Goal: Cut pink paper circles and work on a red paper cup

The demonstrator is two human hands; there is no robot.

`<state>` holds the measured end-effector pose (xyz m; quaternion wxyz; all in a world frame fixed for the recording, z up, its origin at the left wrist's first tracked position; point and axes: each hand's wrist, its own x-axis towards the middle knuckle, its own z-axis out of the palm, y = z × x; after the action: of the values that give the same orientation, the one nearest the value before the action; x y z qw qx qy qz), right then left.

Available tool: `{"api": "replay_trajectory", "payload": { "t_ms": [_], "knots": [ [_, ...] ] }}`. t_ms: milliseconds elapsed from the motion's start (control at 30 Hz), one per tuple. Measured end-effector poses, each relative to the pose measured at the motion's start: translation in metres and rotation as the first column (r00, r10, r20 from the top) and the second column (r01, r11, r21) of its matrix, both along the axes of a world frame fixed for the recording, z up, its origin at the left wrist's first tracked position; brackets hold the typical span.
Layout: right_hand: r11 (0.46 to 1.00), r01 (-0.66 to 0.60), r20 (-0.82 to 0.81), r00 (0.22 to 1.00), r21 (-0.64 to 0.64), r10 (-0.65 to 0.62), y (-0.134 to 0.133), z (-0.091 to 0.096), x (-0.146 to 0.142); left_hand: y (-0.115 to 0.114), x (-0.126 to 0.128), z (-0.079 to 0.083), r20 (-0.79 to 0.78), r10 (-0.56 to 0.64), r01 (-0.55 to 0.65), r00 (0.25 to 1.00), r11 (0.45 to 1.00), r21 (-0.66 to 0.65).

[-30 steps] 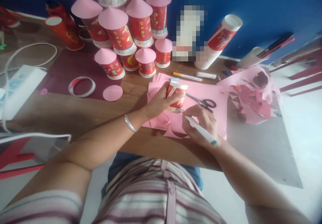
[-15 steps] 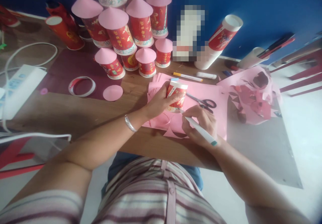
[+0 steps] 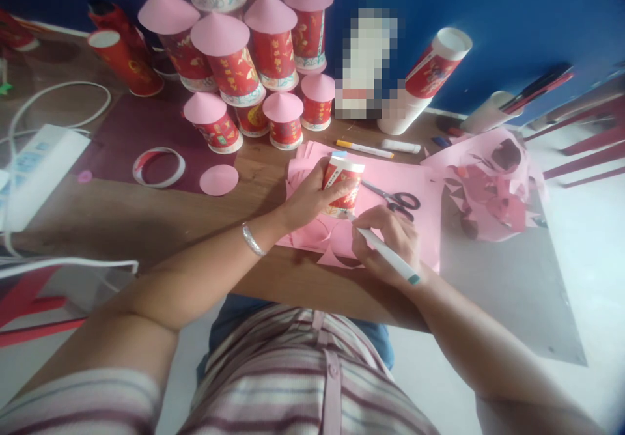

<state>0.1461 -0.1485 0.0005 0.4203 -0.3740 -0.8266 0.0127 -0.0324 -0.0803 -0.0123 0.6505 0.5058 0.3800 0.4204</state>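
My left hand (image 3: 307, 197) is wrapped round a small red paper cup (image 3: 342, 184) that stands upside down on a sheet of pink paper (image 3: 420, 191). My right hand (image 3: 390, 243) pinches a white marker pen (image 3: 388, 256) whose tip touches the paper at the cup's rim. A silver bracelet (image 3: 252, 240) circles my left wrist. Black-handled scissors (image 3: 398, 198) lie on the pink paper just right of the cup.
Red cups with pink cone lids (image 3: 229, 64) are stacked at the back. A cut pink circle (image 3: 219, 180) and a tape ring (image 3: 159, 167) lie to the left, a white power strip (image 3: 39, 171) farther left. Pink scraps (image 3: 488, 187) pile up at the right. Two pens (image 3: 375, 148) lie behind the sheet.
My right hand has shifted the pen tip slightly left along the cup's rim. The left hand and the cup have stayed still.
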Motion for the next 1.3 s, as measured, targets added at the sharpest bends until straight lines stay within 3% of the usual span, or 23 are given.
{"api": "replay_trajectory", "payload": {
  "t_ms": [733, 1300],
  "knots": [
    [0.998, -0.059, -0.048, 0.997, 0.021, 0.060, 0.0031, -0.0021, -0.0005, -0.0006, 0.0014, 0.0002, 0.022, -0.005, 0.005, 1.000, 1.000, -0.010],
    [0.997, -0.049, -0.007, 0.999, -0.060, 0.048, -0.0023, 0.0001, 0.0003, 0.0002, 0.0017, -0.0026, -0.002, -0.008, 0.008, 1.000, 1.000, 0.014]
  ]
}}
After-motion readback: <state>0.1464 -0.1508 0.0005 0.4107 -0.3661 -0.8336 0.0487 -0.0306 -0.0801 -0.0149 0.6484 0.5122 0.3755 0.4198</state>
